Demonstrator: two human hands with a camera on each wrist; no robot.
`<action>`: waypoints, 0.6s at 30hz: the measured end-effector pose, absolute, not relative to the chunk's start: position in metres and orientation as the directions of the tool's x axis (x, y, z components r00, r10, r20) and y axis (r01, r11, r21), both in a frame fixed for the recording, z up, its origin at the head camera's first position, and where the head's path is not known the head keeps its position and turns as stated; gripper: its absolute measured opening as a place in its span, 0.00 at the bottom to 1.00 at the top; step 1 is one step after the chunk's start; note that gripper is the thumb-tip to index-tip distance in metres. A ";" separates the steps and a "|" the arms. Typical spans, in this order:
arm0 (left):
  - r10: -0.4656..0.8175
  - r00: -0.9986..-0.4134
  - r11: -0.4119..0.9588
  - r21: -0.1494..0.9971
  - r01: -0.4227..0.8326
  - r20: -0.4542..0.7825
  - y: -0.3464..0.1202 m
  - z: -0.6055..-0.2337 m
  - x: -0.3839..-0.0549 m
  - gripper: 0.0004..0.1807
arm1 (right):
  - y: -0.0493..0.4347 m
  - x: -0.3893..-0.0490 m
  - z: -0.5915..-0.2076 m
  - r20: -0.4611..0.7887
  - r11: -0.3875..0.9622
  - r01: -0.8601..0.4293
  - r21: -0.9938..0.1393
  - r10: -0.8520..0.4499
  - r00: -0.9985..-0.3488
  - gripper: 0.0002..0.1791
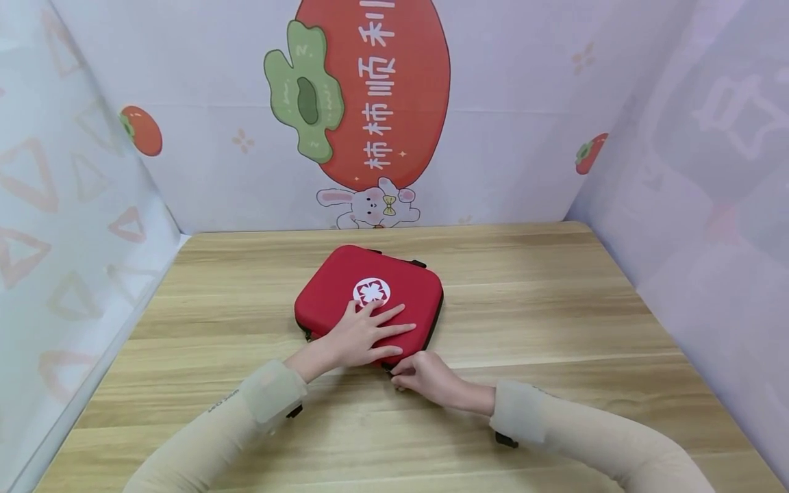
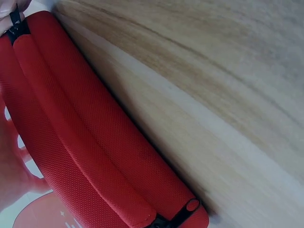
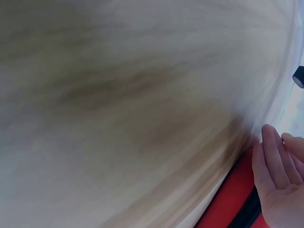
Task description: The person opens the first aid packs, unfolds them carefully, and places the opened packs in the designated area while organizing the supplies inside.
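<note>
A red zippered first-aid case with a white round emblem lies on the wooden table, lid up. My left hand rests on its lid with fingers spread. At the near right corner, my right hand pinches a black zipper pull between thumb and fingers. A second zipper pull hangs loose at the other end of the near side. In the right wrist view, the right hand is beside the case's red side and its black zipper.
The wooden tabletop extends around the case. A printed backdrop stands behind the table, and patterned sheets flank it at left and right. Black loops stick out from the case's far edge.
</note>
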State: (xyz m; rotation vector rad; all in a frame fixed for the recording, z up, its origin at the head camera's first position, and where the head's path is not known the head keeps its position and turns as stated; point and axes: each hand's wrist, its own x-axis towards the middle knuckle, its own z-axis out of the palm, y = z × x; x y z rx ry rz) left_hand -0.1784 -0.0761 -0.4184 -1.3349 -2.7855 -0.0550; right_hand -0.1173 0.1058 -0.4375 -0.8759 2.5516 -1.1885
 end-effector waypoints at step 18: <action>0.691 -0.681 0.712 -0.063 0.700 0.243 -0.073 -0.412 -0.135 0.26 | 0.172 -0.162 -0.419 0.068 0.554 -0.357 -0.752 -0.473 -0.879 0.08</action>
